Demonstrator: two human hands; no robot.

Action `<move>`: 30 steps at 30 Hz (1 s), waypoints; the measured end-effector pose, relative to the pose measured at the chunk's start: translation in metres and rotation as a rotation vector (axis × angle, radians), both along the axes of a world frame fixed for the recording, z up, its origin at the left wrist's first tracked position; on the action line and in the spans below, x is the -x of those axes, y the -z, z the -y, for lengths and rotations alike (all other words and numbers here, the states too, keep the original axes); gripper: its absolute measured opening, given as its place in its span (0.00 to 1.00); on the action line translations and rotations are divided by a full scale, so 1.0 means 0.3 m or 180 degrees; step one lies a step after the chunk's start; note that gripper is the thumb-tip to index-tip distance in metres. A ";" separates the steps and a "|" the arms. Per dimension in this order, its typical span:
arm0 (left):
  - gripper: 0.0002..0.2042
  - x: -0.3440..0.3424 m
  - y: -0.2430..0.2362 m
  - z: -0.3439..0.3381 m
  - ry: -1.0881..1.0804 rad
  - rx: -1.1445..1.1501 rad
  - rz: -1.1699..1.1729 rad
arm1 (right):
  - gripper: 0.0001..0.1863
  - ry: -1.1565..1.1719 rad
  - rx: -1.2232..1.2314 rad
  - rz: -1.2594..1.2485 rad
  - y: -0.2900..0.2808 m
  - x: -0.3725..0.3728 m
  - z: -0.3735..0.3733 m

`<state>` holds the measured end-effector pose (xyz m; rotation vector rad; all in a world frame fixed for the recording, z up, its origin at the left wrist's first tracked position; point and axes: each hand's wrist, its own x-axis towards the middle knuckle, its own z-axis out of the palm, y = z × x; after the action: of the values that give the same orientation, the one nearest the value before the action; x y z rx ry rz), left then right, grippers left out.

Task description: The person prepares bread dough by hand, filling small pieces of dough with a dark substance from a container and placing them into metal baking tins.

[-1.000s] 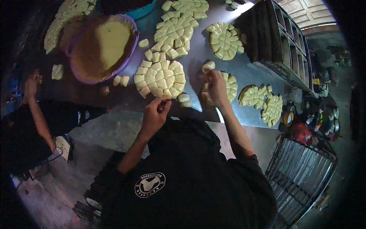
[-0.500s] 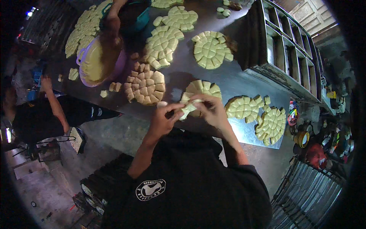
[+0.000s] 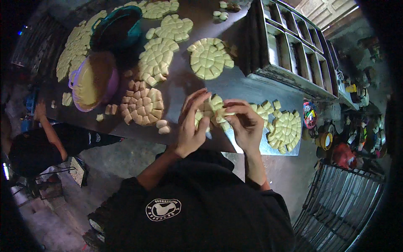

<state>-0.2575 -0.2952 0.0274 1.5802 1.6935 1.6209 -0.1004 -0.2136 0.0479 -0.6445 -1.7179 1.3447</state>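
Observation:
Over the near edge of the metal table, my right hand (image 3: 245,126) pinches a small pale dough piece (image 3: 220,115) between thumb and fingertips. Beside it, my left hand (image 3: 194,126) has its fingers stretched upward and the thumb apart, with nothing visibly gripped. Behind and between both hands lies a scored pale dough round (image 3: 215,101), mostly hidden by them. To the left sits a browner dough round (image 3: 142,104) cut into chunks, with small dough pieces (image 3: 163,127) at its near side. Right of my hands is another cut pale round (image 3: 286,131).
More cut dough rounds (image 3: 208,59) lie across the metal table (image 3: 178,84). A purple tub (image 3: 75,86) and a teal tub (image 3: 137,29) stand at left. Metal compartment trays (image 3: 294,80) are stacked at back right. Another person's arm (image 3: 53,128) reaches to the table's left end.
My hands have moved apart; the left has opened away from the dough piece, which stays in the right. A person's arm over the tubs has withdrawn. The whole view has shifted.

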 end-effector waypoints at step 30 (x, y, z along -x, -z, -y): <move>0.21 0.793 0.375 0.718 -0.1872 -0.0149 0.5083 | 0.22 -0.3039 -0.3589 0.2777 0.199 1.561 0.380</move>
<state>-0.4953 -0.5106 -0.0851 -0.4793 1.0589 2.1004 -0.5688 -0.3278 -0.0120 0.4082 -3.2775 0.2932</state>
